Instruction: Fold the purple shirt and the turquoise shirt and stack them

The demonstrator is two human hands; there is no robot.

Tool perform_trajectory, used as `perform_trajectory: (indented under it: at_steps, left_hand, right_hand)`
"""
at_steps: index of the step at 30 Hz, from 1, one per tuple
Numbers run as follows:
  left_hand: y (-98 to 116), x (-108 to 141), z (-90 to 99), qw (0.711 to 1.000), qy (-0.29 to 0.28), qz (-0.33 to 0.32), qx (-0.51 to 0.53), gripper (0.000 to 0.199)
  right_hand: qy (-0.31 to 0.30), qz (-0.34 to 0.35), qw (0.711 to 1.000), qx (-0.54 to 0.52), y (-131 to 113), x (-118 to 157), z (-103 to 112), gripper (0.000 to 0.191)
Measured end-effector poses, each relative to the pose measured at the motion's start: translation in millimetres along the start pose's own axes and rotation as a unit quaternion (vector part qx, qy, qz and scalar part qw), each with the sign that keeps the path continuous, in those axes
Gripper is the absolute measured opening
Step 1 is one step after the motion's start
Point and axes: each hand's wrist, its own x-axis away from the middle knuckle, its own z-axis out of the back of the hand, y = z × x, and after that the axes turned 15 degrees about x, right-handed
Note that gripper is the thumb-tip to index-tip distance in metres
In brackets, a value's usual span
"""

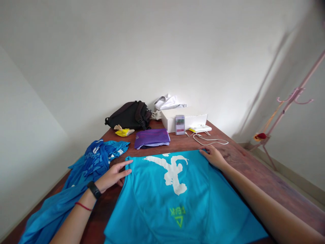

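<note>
A bright blue T-shirt lies spread on the table, with a white figure print and a green logo that appears upside down. At its far left corner is my left hand, thumb and index finger apart and resting on the fabric; its other fingers are partly hidden. My right hand is at the far right corner, its thumb on the cloth and its fingers over the edge, closed on it. The shirt's near edge runs out of view. Left of my left hand lies a crumpled darker blue garment.
Beyond the shirt lies a folded purple garment. Farther back are a black bag, a yellow packet, a white box with a phone-like object against it, and a white cable. A pink stand rises at right.
</note>
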Motion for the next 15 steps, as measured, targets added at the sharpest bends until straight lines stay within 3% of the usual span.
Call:
perform_trajectory:
  at_steps: [6,11,15]
  left_hand:
    - [7.6,7.9,-13.9,0.998,-0.010,-0.005,0.066,0.092]
    - [21.1,16.8,-31.9,0.989,0.019,0.003,0.150,0.089]
    - [34.1,17.9,-53.2,0.986,0.007,0.012,0.168,0.090]
  right_hand:
    - [0.006,-0.012,1.000,-0.009,-15.0,1.5,11.1,0.034]
    - [0.011,0.039,0.999,-0.005,-50.5,10.2,32.5,0.034]
    - [-0.068,0.098,0.992,-0.038,-90.8,26.7,48.9,0.029]
